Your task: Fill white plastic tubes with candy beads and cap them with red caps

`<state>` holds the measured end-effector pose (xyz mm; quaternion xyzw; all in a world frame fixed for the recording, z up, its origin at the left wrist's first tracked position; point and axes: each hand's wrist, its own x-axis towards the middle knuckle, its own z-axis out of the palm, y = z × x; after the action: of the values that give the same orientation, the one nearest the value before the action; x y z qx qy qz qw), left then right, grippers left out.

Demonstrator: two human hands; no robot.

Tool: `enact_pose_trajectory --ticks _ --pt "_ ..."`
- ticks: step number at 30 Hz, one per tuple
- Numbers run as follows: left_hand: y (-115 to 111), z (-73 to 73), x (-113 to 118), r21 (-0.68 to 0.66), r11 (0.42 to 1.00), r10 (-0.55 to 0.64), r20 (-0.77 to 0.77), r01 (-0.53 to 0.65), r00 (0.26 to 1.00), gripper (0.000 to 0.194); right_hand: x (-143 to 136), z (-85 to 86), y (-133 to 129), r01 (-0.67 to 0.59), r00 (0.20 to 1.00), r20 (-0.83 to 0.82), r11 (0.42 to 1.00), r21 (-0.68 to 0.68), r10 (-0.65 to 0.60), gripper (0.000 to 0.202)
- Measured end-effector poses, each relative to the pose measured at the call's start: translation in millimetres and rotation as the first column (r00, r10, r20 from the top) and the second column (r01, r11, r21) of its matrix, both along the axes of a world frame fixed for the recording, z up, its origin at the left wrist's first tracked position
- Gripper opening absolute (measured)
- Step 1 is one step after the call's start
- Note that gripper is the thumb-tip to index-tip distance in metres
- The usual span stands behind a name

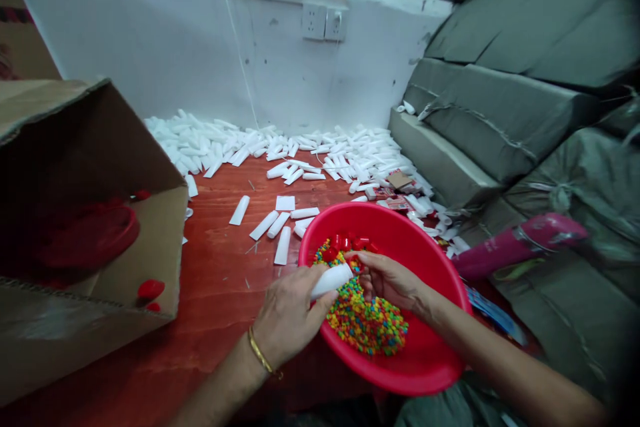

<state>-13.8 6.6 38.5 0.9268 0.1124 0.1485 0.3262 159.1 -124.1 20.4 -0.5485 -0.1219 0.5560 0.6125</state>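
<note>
Box (115, 147), one, nine o'clock; edge cut off, interior dim. Left hand (294, 305), six o'clock, back up, wrapped firmly round one white tube (332, 280), tilted. Pellets (373, 325), five o'clock, uncountable, partly covered. Right hand (385, 277), five o'clock, fingers curled near tube's end; can't tell whether gripping anything. Basin (435, 337), one, beneath.

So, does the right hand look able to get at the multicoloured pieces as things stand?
Probably yes: the right hand is over the red basin, and many multicoloured pieces lie uncovered below it. The left hand holds a white tube close by. Whether the right hand holds something is unclear.
</note>
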Motion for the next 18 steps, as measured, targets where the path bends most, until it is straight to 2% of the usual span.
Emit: enact_pose_trajectory --ticks 4,7,12,18 --pt "-6 1.0 10 0.043 0.999 0.001 -0.049 0.001 0.999 0.028 -7 4.9 -3 0.081 0.997 0.007 0.996 0.048 -0.081 0.043" --pt "-8 -1.3 13 0.042 0.999 0.022 -0.049 -0.020 0.999 0.030 -9 5.0 -4 0.108 0.987 0.108 0.991 0.079 -0.116 0.041" --pt "-10 -6.3 15 0.003 1.000 0.031 -0.017 -0.031 0.999 0.031 -13 5.6 -4 0.137 0.956 0.245 0.983 0.121 -0.163 0.051" --pt "-17 -11.1 18 -0.003 0.999 0.035 0.035 -0.035 0.999 0.031 -25 4.7 -2 0.139 0.892 0.407 0.977 0.164 -0.195 0.046"
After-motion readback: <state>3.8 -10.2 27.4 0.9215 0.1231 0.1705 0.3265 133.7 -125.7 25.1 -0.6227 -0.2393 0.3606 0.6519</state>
